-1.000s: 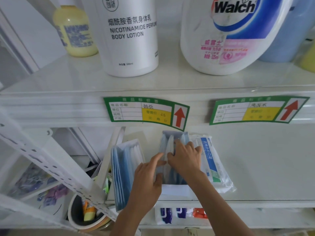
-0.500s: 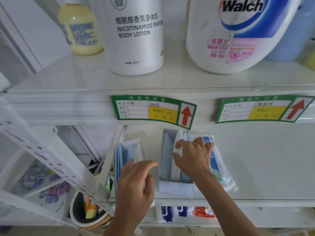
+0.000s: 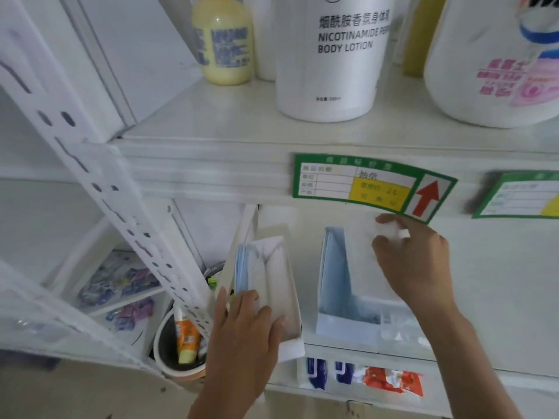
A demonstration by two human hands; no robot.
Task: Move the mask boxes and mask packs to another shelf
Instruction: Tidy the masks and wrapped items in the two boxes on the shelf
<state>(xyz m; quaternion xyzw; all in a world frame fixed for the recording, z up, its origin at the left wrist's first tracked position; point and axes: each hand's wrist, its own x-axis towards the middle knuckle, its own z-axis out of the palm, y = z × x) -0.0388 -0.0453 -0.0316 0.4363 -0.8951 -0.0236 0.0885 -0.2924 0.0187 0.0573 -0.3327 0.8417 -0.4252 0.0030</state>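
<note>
Leftmost, past the perforated upright, a cup holding an orange tube sits lower down, apart from the task. Next, the left hand is wrapped round the near end of the left mask box, thumb on its left wall and fingers over its open top, so the box tilts and overhangs the front lip of the lower shelf, probably so it can be drawn out from beneath the price label. Beside it the second mask box stands on the shelf, blue masks showing inside. Further right, the right hand pinches a blurred white mask pack between curled fingers, raised at the box's far side, apparently to clear the shelf edge above; its other end cannot be made out
</note>
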